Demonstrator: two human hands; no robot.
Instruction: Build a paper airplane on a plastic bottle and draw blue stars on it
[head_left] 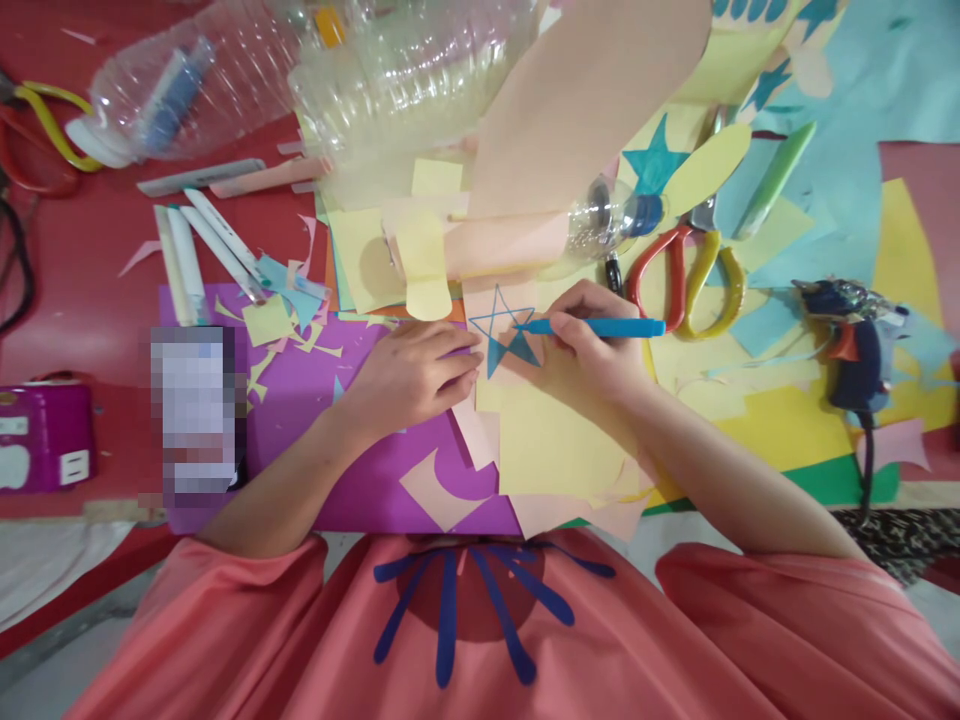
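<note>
My right hand (592, 335) grips a blue felt-tip pen (630, 327), its tip touching a star outline (497, 318) drawn on a pale pink paper piece (480, 295). The two lower points of the star are coloured teal-blue; its upper part shows only lines. At the left edge of that piece my left hand (420, 372) lies flat, palm down, fingers stretched toward the star. Beneath my right hand is a pale yellow sheet (562, 450). Purple paper (352, 490) runs under my left wrist. A cut-out teal star (655, 156) lies further back.
Clear plastic bottles (405, 80) lie across the back. Scissors with red and yellow handles (686, 280) rest right of the pen, a glue gun (859, 350) further right. Several markers (217, 240), paper scraps (300, 335) and a blurred-out phone (196, 415) are on the left.
</note>
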